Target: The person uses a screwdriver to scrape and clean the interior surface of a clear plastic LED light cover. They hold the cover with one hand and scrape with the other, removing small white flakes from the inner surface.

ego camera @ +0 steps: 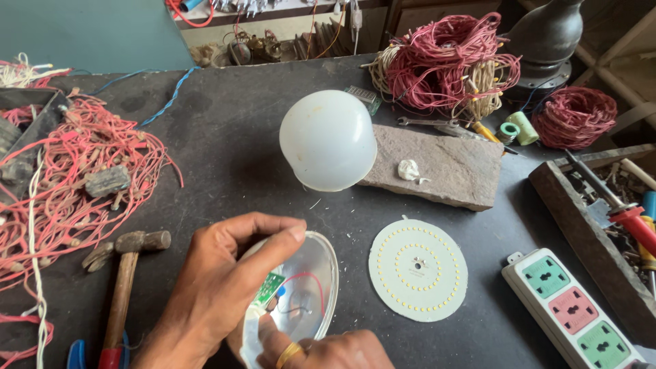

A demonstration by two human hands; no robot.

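The housing (301,290) sits near, with the disc (417,270) right of it and the hammer (123,287) left. The dome (328,140) lies farther back, touching the stone slab (444,167) on its right.

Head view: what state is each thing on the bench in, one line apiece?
Shiny metal bulb housing: open, tilted, held by both hands.
Small green circuit board: inside the housing, red wire attached.
White dome-shaped plastic diffuser: off, resting on the bench.
Round white LED disc: removed, lying flat.
Left hand: gripping the rim.
Right hand: under the housing.
Wooden-handled hammer: lying untouched.

Dark worktable (225,137) (dusty, daylit), teal wall (82,31) behind.
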